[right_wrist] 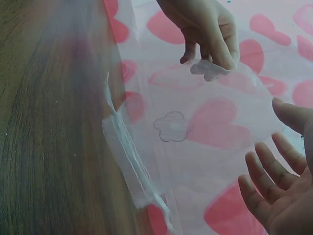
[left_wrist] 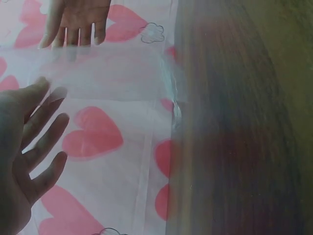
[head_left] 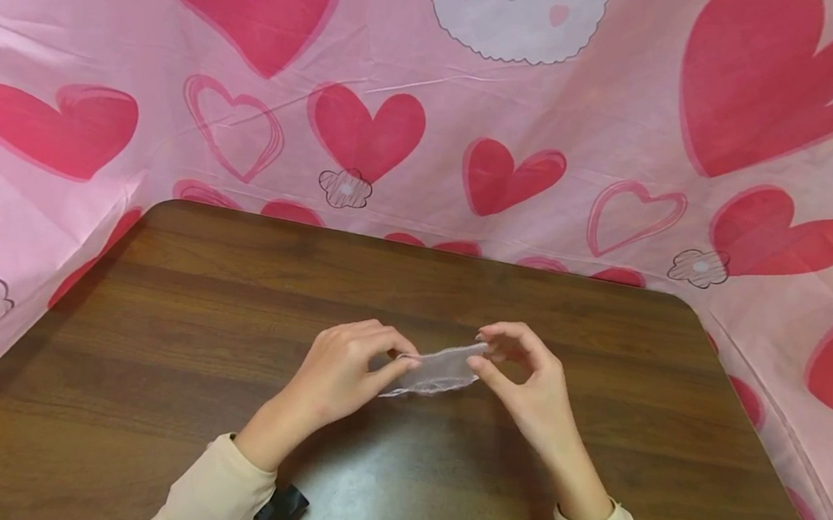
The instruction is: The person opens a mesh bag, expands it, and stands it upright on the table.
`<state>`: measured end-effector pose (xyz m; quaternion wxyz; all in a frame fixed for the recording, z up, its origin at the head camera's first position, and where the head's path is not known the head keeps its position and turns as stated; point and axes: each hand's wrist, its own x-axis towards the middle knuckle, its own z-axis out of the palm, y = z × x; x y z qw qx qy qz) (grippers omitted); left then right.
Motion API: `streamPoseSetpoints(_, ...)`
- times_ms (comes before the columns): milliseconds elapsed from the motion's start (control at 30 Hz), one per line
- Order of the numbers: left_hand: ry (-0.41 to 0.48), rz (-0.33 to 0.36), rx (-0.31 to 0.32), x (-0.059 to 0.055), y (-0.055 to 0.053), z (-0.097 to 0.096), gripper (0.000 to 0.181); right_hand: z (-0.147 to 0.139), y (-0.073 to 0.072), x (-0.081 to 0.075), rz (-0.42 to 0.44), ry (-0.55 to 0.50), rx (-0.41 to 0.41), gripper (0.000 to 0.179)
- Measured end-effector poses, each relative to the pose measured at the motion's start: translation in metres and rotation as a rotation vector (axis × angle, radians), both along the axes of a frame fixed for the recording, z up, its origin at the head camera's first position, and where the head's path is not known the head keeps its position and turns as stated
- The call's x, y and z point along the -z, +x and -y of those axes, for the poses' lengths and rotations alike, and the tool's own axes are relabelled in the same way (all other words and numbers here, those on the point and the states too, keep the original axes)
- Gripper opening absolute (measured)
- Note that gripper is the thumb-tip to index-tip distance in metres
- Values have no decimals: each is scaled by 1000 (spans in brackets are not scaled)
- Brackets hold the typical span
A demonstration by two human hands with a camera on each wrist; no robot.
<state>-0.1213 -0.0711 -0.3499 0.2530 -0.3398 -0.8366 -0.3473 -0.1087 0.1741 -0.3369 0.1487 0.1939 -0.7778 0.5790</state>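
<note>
A sheer, whitish, see-through pouch point(head_left: 439, 371) is held up above the table, between the two hands. A white cord point(right_wrist: 132, 152) runs along its lower edge in the right wrist view. My left hand point(head_left: 345, 370) pinches the pouch's left end between thumb and fingers. At the other end, my right hand point(head_left: 532, 388) is spread about the pouch's edge, the thumb in front and a visible gap between thumb and fingertips. Whether these fingertips touch the fabric is hard to tell. Through the sheer material the left wrist view shows some right-hand fingers point(left_wrist: 85, 34).
The dark brown wooden table point(head_left: 232, 292) spreads under both hands. Pink cloth point(head_left: 449, 79) printed with red hearts hangs behind it and at both sides. Black devices point(head_left: 283, 505) sit at the wrists, below the beige sleeves point(head_left: 217, 492).
</note>
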Motion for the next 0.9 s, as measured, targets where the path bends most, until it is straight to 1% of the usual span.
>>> streamPoseSetpoints(167, 7, 3, 14, 0, 1, 0, 12, 1, 1, 0, -7, 62, -30, 33)
streamPoseSetpoints(267, 10, 10, 12, -1, 1, 0, 12, 3, 3, 0, 15, 99, -47, 29)
streamPoseSetpoints(467, 5, 22, 13, -1, 2, 0, 11, 7, 6, 0, 68, 106, -78, 17)
streamPoseSetpoints(667, -16, 77, 27, -3, 4, -2, 12, 9, 8, 1, 93, 109, -49, 9)
streamPoseSetpoints(800, -27, 119, 46, -4, 7, -3, 11, 11, 9, 1, 88, 124, -69, 8)
streamPoseSetpoints(900, -30, 128, 56, -4, 8, -3, 11, 13, 9, 2, 73, 138, -100, 9)
